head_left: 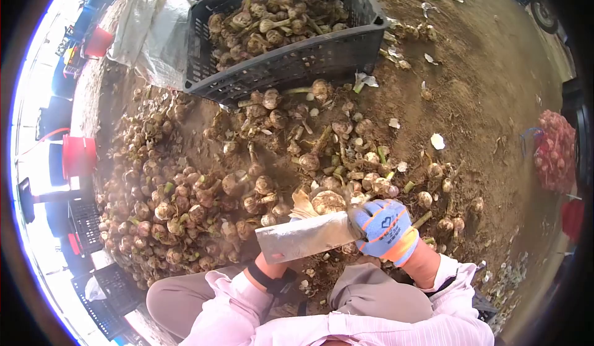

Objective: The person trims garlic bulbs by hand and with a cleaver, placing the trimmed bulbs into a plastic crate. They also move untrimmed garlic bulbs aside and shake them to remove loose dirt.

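Note:
A blue and orange glove covers my right hand [385,228], whose fingers are wrapped round the handle end of a wide metal cleaver [309,236]. The blade lies across the space before my lap and hides most of my left hand [302,207]; only a tan part of it shows above the blade, next to a large garlic bulb [328,202]. How those fingers are placed cannot be made out. Loose garlic bulbs with cut stems lie on the soil around both hands, with a big heap [167,213] to the left.
A black crate [291,52] of garlic stands ahead, beside a white sack [148,30]. Red buckets [79,155] and more crates [86,222] line the left edge. A red net bag [555,151] of bulbs is at the far right. Skins and scraps litter the soil.

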A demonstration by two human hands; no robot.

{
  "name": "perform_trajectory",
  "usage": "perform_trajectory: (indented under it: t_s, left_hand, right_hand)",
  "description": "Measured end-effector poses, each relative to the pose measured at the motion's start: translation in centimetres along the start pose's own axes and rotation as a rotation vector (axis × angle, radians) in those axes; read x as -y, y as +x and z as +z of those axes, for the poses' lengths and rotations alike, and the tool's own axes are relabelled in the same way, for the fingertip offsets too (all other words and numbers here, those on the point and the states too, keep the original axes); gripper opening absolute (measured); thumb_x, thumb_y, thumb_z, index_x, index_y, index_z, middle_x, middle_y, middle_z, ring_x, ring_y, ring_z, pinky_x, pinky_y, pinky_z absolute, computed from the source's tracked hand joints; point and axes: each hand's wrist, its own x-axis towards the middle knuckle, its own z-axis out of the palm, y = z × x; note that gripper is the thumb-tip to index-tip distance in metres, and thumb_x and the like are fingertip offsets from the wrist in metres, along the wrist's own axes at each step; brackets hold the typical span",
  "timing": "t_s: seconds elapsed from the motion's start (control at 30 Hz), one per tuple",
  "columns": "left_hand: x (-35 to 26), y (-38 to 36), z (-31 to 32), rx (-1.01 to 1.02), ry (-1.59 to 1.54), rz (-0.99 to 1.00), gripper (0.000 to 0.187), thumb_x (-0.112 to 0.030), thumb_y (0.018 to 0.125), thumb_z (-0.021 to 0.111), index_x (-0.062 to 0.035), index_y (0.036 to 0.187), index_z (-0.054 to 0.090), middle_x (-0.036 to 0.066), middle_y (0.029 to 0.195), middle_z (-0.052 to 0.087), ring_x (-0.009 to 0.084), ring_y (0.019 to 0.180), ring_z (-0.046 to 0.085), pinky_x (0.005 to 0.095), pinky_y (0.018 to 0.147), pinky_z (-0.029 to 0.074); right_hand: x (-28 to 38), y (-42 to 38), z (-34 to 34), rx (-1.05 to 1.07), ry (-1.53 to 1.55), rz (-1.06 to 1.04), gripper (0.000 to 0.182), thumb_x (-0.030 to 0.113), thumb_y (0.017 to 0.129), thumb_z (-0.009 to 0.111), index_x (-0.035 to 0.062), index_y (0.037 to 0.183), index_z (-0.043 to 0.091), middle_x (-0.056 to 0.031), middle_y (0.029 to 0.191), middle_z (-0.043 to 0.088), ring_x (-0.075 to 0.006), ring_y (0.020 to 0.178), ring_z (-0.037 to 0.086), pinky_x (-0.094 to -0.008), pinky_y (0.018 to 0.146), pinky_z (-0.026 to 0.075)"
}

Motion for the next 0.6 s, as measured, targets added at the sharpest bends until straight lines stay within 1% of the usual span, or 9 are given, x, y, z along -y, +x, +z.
perform_trajectory:
  t_s: [0.13, 0.2, 0.23, 0.3, 0.43, 0.5, 0.53, 0.57, 0.6]
  left_hand:
    - [1.9, -0.1, 0.9, -0.009, -0.036, -0.026, 0.065, -0.011, 0.071, 0.069, -0.0062, 0.129, 0.041, 0.008, 0.11, 0.059, 0.0165, 0.096, 0.058, 0.029, 0.079, 0.048]
    - [2.4, -0.1, 1.2, -0.013, -0.047, -0.034, 0.065, -0.013, 0.07, 0.07, -0.0055, 0.128, 0.042, 0.008, 0.11, 0.059, 0.0172, 0.097, 0.058, 0.0297, 0.08, 0.048]
    - [2.7, -0.1, 1.3, -0.015, -0.053, -0.038, 0.065, -0.014, 0.07, 0.071, -0.0052, 0.128, 0.042, 0.009, 0.11, 0.059, 0.0176, 0.098, 0.058, 0.03, 0.081, 0.048]
    - [3.3, 0.0, 2.0, -0.012, -0.047, -0.048, 0.066, -0.017, 0.069, 0.072, -0.0045, 0.127, 0.043, 0.009, 0.111, 0.058, 0.0183, 0.099, 0.057, 0.0306, 0.082, 0.047]
    - [3.7, 0.4, 3.3, 0.015, 0.008, -0.075, 0.067, -0.021, 0.068, 0.074, -0.0032, 0.125, 0.043, 0.01, 0.111, 0.058, 0.0197, 0.101, 0.057, 0.0318, 0.085, 0.047]
    - [3.5, 0.4, 4.0, 0.038, 0.068, -0.09, 0.068, -0.023, 0.067, 0.074, -0.0025, 0.124, 0.044, 0.011, 0.111, 0.057, 0.0204, 0.102, 0.056, 0.0325, 0.087, 0.046]
    - [3.1, 0.6, 4.3, 0.05, 0.118, -0.097, 0.068, -0.024, 0.067, 0.075, -0.0022, 0.124, 0.044, 0.011, 0.111, 0.057, 0.0208, 0.102, 0.056, 0.0328, 0.087, 0.046]
    - [2.6, 0.6, 4.8, 0.067, 0.187, -0.102, 0.069, -0.026, 0.067, 0.075, -0.0018, 0.123, 0.044, 0.011, 0.111, 0.057, 0.0212, 0.103, 0.056, 0.0331, 0.088, 0.046]
    - [1.6, 0.9, 5.5, 0.079, 0.276, -0.093, 0.069, -0.027, 0.067, 0.076, -0.0015, 0.123, 0.045, 0.012, 0.111, 0.057, 0.0215, 0.103, 0.056, 0.0334, 0.089, 0.046]
  right_hand:
    - [-0.6, -1.6, 0.4, -0.026, 0.019, 0.001, 0.042, 0.033, 0.064, 0.07, 0.0102, 0.096, 0.056, -0.011, 0.087, 0.059, -0.0284, 0.083, 0.059, -0.0378, 0.07, 0.046]
    - [-0.8, -2.3, 0.9, -0.084, 0.078, 0.001, 0.042, 0.034, 0.065, 0.07, 0.0094, 0.095, 0.056, -0.0113, 0.086, 0.058, -0.0293, 0.083, 0.059, -0.0384, 0.07, 0.046]
    - [-0.9, -2.6, 0.9, -0.086, 0.082, 0.001, 0.042, 0.034, 0.065, 0.07, 0.0094, 0.095, 0.056, -0.0113, 0.086, 0.058, -0.0293, 0.083, 0.059, -0.0384, 0.07, 0.046]
    - [-0.9, -3.1, 0.7, -0.028, 0.093, 0.071, 0.04, 0.036, 0.065, 0.069, 0.0088, 0.093, 0.057, -0.0113, 0.086, 0.058, -0.0299, 0.084, 0.058, -0.039, 0.072, 0.046]
    - [-1.2, -3.9, 0.3, -0.037, 0.079, 0.051, 0.039, 0.036, 0.063, 0.07, 0.0093, 0.089, 0.058, -0.0109, 0.085, 0.058, -0.0297, 0.083, 0.059, -0.0392, 0.071, 0.046]
    - [-1.8, -4.4, 0.5, -0.07, 0.168, 0.046, 0.038, 0.033, 0.06, 0.07, 0.0101, 0.087, 0.059, -0.011, 0.084, 0.058, -0.0295, 0.081, 0.059, -0.0389, 0.071, 0.047]
    - [-3.0, -4.6, 1.5, -0.129, 0.131, 0.078, 0.033, 0.03, 0.057, 0.07, 0.0109, 0.083, 0.06, -0.0101, 0.082, 0.058, -0.0294, 0.079, 0.059, -0.039, 0.069, 0.047]
    - [-4.6, -5.0, 2.3, -0.245, 0.074, 0.032, 0.027, 0.026, 0.057, 0.069, 0.0105, 0.078, 0.06, -0.0103, 0.078, 0.059, -0.0287, 0.075, 0.061, -0.0386, 0.065, 0.049]
    - [-5.7, -4.6, 2.5, -0.203, 0.021, 0.244, 0.022, 0.023, 0.059, 0.068, 0.0096, 0.075, 0.06, -0.0122, 0.076, 0.062, -0.0292, 0.071, 0.062, -0.0387, 0.061, 0.05]
